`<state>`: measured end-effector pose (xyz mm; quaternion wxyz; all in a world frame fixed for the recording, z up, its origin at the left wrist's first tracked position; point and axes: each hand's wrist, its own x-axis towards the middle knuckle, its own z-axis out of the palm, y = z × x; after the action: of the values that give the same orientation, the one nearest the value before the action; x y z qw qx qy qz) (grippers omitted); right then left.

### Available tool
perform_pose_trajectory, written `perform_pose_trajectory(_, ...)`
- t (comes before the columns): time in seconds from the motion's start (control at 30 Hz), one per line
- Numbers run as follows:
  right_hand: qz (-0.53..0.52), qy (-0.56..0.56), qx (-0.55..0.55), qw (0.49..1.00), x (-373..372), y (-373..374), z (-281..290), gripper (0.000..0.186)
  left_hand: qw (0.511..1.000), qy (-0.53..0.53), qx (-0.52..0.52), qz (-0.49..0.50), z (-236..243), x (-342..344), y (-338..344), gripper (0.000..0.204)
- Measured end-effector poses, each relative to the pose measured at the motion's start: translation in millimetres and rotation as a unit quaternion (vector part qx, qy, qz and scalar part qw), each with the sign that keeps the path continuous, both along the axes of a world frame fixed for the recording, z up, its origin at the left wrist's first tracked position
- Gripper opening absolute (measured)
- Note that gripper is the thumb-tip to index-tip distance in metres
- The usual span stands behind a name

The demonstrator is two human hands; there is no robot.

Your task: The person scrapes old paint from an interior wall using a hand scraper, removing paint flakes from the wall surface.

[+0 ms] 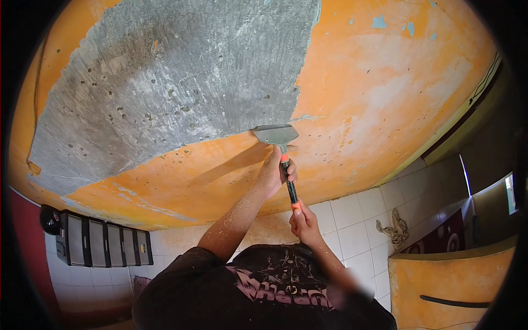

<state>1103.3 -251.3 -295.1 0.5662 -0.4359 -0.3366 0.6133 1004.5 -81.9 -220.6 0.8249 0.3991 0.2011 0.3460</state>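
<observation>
Both hands, left hand (273, 175) above right hand (304, 221), closed around scraper (280, 148) against ceiling (385, 99).

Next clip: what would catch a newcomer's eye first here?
The orange painted surface fills the upper view, with a large bare grey patch scraped out at upper left. At centre, both hands grip a scraper, its blade at the patch's edge: the left hand high on the handle, the right hand at its end.

Grey-bladed scraper (278, 137) against orange ceiling (385, 99)
</observation>
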Motion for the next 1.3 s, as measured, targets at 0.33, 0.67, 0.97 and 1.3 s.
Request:
perform_pose_trajectory(0.33, -0.051, -0.032, 0.011, 0.998, -5.7, 0.0, 8.1, 0.035, 1.000, -0.005, 0.013, -0.006, 11.4, 4.3, 1.7, 0.066)
perform_pose_trajectory(0.67, -0.056, -0.003, 0.010, 0.998, -1.8, -2.8, 22.4, 0.034, 0.999, 0.005, 0.025, -0.026, 19.0, 8.9, 4.8, 0.068)
perform_pose_trajectory(0.97, -0.071, -0.006, 0.000, 0.997, 1.5, -2.4, 32.0, 0.034, 0.999, 0.026, 0.043, -0.007, 27.1, 15.1, 5.8, 0.068)
perform_pose_trajectory(1.3, -0.087, -0.064, 0.035, 0.994, 10.5, 4.4, 22.2, 0.030, 0.999, -0.022, 0.025, -0.006, 25.3, 27.2, 13.0, 0.064)
